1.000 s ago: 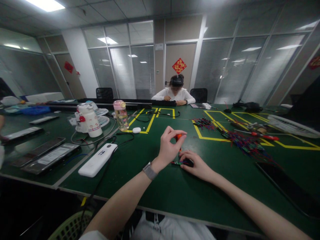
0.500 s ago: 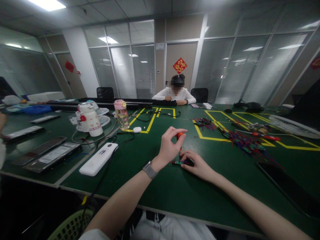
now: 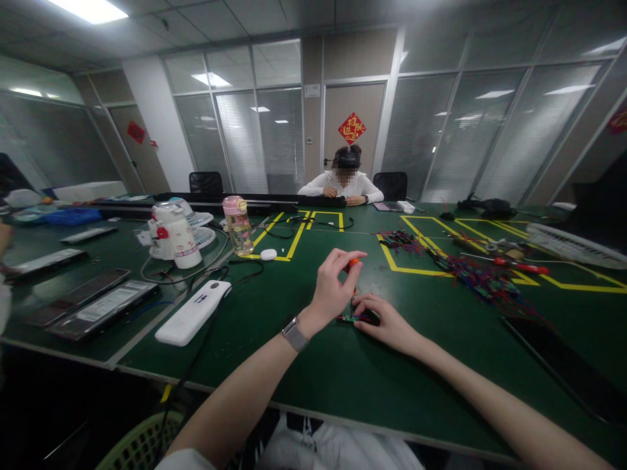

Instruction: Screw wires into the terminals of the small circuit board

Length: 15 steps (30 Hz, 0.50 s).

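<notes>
Between the thumb and fingertips of my left hand (image 3: 332, 286) is the orange handle of an upright screwdriver (image 3: 354, 262). Its shaft runs down to a small green circuit board (image 3: 347, 319) with thin wires, lying on the table. My right hand (image 3: 385, 323) rests low on the table with its fingers closed on the board's right end. Those fingers cover part of the board, and a dark piece shows beneath them. Exactly where the screwdriver tip touches is too small to make out.
On the right lie a tangled pile of wired boards (image 3: 482, 282), a red-handled screwdriver (image 3: 522, 266) and a dark flat panel (image 3: 558, 369). To the left are a white power bank (image 3: 193, 313), bottles and a cable. A co-worker (image 3: 343, 179) sits across the green table (image 3: 313, 385).
Both hands stay in place around the screwdriver and circuit board. The orange handle shows at a slightly different angle between my left fingers.
</notes>
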{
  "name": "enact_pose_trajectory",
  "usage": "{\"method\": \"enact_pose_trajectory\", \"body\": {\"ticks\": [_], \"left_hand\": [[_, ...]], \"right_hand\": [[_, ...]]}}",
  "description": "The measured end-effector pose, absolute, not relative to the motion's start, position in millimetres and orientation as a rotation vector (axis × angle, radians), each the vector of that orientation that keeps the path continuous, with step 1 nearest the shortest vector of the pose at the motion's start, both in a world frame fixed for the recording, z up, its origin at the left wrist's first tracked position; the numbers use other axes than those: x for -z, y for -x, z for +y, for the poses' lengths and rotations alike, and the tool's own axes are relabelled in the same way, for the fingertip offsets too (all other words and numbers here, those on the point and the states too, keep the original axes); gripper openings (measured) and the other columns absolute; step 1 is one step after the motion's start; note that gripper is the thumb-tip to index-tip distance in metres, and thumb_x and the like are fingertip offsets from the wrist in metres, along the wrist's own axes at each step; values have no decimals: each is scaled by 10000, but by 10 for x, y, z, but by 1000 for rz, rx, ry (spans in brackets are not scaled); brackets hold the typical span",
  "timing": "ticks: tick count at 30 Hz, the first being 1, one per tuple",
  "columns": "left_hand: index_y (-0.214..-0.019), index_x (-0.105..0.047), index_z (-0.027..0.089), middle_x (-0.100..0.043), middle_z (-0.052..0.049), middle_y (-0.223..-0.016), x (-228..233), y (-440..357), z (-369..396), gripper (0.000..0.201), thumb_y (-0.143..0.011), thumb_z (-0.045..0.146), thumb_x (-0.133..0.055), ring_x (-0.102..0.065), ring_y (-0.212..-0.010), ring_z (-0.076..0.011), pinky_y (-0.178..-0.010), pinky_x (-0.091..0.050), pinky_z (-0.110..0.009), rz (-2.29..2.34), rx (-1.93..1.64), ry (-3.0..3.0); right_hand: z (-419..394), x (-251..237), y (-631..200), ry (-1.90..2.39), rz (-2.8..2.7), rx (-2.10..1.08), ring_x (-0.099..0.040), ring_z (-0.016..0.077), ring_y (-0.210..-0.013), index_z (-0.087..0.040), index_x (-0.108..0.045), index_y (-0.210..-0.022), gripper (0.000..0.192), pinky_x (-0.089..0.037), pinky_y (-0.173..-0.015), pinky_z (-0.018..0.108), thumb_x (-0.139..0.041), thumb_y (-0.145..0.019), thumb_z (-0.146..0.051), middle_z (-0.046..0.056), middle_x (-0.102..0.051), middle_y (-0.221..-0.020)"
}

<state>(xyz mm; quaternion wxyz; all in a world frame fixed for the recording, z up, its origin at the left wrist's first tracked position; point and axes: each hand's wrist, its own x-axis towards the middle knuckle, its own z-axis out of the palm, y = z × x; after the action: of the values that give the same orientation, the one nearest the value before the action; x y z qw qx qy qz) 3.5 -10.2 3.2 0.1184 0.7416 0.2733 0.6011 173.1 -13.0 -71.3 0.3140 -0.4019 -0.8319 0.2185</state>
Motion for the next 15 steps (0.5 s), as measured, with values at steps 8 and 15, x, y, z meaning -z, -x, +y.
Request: {"method": "enact_pose_trajectory", "body": {"ticks": [8, 15], "left_hand": [[-822, -658, 174, -523, -4, -812, -33, -44, -94, 103, -806, 269, -693, -528, -757, -123, -714, -443, -249, 858, -1836, -2117], [-1008, -667, 200, -552, -23, -870, -15, -57, -102, 174, -878, 294, -599, -548, -801, -138, -760, -462, -269, 809, -1723, -2130]], "right_hand": [[-143, 710, -1731, 1073, -2192, -564, -578, 249, -1071, -199, -635, -823, 75, -309, -1050, 516, -648, -773, -253, 76, -629, -1081], [-148, 694, -1727, 1072, -2187, -585, -581, 251, -1063, -200, -642, -814, 79, -327, -1037, 507, -652, -777, -269, 79, -631, -1075]]}}
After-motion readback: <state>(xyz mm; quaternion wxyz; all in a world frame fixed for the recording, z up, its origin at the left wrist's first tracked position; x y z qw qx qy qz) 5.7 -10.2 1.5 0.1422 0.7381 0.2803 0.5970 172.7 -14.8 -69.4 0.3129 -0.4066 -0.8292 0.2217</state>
